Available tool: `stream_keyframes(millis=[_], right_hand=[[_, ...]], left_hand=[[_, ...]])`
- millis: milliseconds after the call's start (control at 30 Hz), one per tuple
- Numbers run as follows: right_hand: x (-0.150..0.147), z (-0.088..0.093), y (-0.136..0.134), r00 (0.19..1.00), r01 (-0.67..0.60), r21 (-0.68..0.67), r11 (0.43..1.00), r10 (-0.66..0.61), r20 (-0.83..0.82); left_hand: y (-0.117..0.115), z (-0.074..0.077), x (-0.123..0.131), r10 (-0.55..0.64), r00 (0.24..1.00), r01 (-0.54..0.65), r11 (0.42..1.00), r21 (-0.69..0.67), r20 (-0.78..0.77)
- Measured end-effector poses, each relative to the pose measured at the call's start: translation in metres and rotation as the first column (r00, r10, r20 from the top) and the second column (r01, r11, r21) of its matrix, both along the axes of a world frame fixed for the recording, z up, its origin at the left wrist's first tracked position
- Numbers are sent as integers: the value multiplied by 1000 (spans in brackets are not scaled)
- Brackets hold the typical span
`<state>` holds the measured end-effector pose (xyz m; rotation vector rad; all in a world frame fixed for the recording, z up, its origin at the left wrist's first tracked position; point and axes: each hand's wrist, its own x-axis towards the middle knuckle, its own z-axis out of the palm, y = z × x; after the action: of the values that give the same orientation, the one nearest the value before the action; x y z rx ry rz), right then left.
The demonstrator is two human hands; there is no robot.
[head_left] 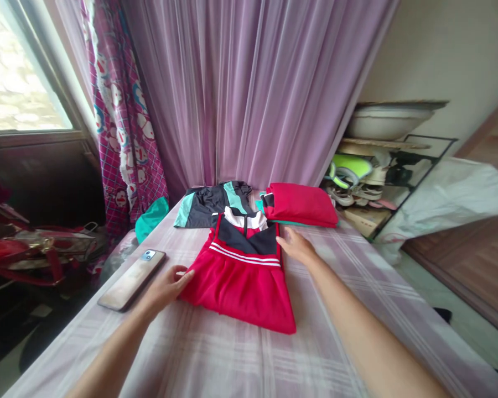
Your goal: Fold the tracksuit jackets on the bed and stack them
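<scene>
A red dress-like garment point(240, 282) lies folded on the bed, with a dark navy upper part, a white zipped collar and white stripes across it. At its left edge rests my left hand point(168, 287), thumb touching the red cloth and fingers loosely curved, apart from the thumb. My right hand point(299, 247) is beside the upper right edge, its thumb tip against the navy and red part and its fingers spread. Neither hand visibly grips the cloth. Left of my left hand lies a phone point(128, 284), face down.
Behind the garment sit a dark and teal folded garment point(213, 204) and a red folded stack point(301, 204). A checked sheet point(216, 365) covers the bed. Purple curtains point(249, 99) hang behind. A shoe rack point(415, 188) stands right; a red bicycle-like frame point(29, 260) is left.
</scene>
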<state>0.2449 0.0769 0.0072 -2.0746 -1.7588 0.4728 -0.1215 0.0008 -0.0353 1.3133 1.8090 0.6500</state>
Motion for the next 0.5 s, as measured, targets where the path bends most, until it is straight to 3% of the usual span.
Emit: stream_keyframes(millis=[67, 133, 233, 333, 500], right_hand=[[13, -23, -37, 974, 58, -165, 985, -92, -208], [16, -40, -69, 880, -37, -282, 959, -102, -463], [8, -56, -93, 749, -167, -200, 965, -8, -662], [3, -61, -94, 732, -143, -125, 982, 19, -681], [18, -64, -94, 894, -126, -32, 992, 100, -438]], left_hand=[[4, -4, 5, -62, 993, 66, 997, 35, -99], [3, -5, 12, -96, 976, 108, 993, 52, -195], [-7, -1, 21, -105, 956, 119, 992, 37, -275], [-24, 3, 25, -108, 963, 114, 993, 12, -249], [-50, 8, 22, -246, 941, 238, 969, -62, -234]])
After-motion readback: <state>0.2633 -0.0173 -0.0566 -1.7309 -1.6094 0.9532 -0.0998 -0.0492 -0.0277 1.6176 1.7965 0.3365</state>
